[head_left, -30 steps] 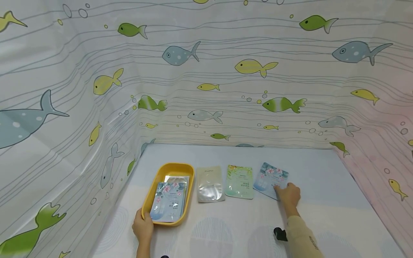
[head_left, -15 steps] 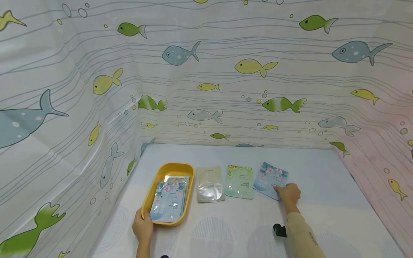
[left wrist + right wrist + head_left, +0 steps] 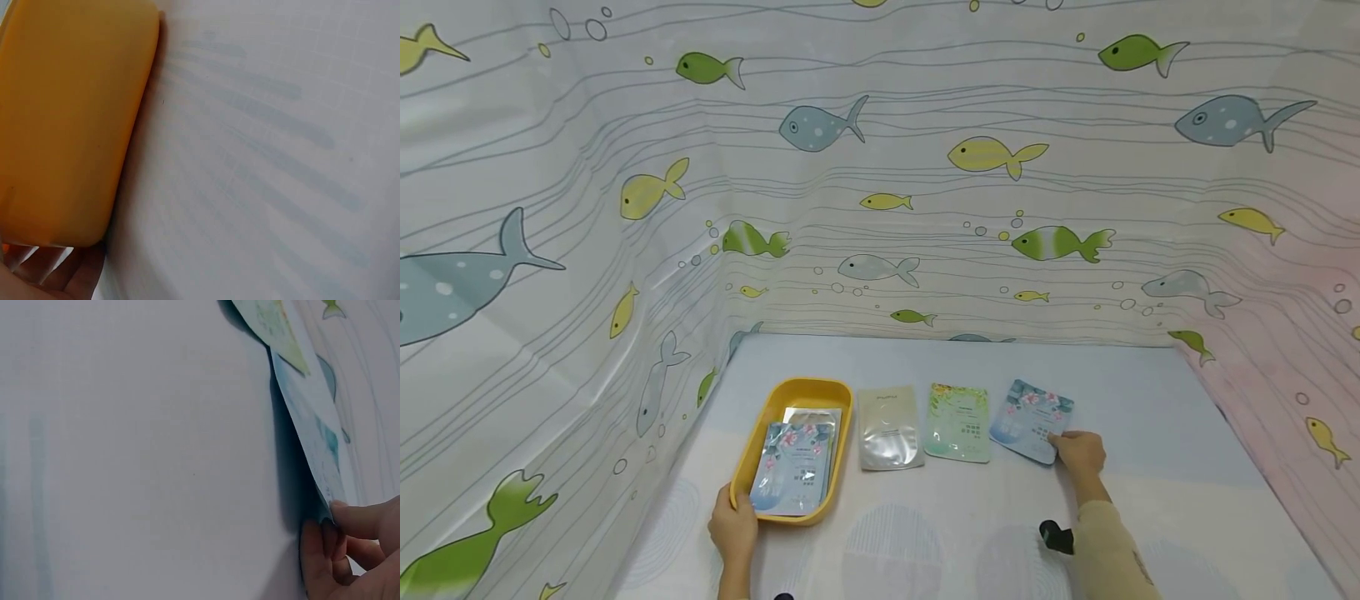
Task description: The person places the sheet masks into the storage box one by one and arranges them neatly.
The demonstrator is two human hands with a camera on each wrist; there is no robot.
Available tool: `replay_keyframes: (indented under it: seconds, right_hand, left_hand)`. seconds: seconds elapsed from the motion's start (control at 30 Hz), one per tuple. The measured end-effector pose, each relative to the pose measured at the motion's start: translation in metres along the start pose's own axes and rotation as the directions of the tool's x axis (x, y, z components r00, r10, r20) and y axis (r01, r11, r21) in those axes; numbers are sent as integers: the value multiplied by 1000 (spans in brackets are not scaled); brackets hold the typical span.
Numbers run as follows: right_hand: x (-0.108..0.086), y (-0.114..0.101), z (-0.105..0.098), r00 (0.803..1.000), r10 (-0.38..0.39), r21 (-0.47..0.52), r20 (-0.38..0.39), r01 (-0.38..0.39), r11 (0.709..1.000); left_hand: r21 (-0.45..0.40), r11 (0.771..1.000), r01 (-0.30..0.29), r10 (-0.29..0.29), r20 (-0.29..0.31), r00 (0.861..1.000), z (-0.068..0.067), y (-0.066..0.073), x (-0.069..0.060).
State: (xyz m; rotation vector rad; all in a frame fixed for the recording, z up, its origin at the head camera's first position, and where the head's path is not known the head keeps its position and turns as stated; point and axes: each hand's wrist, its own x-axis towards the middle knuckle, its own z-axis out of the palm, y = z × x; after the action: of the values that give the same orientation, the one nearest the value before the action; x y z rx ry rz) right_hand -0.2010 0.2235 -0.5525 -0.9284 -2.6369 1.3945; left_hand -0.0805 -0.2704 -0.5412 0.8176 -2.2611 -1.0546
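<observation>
My left hand grips the near left corner of a yellow tray; the left wrist view shows fingers under the tray's end. Inside the tray lie several sheet mask packets, a blue flowered one on top and a silver one partly hidden below. My right hand pinches the near right corner of another blue flowered sheet mask packet. In the right wrist view, the thumb is on top of this packet and fingers are beneath, with its edge raised off the table.
Between the tray and the blue packet, a beige-silver packet and a green flowered packet lie in a row on the pale table. Fish-printed curtains enclose the back and sides. A black object sits beside the right forearm.
My right hand has shifted slightly right and now pinches the blue packet's corner, where before its thumb lay further in on the packet. The left hand and tray stay in place.
</observation>
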Motion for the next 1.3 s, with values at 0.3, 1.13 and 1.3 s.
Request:
replay_keyframes:
  seconds: [0.3, 1.13, 1.3]
  right_hand:
    - [-5, 2, -8, 999, 23, 118, 22, -26, 993]
    - [-24, -25, -25, 998, -28, 422, 54, 2, 906]
    - [-30, -33, -23, 997, -55, 423, 54, 27, 906]
  left_hand:
    - [1, 1000, -8, 8, -8, 1000, 0, 0, 0]
    - [1, 1000, -26, 26, -19, 999, -1, 0, 0]
    - [5, 1000, -21, 22, -13, 1000, -1, 0, -1]
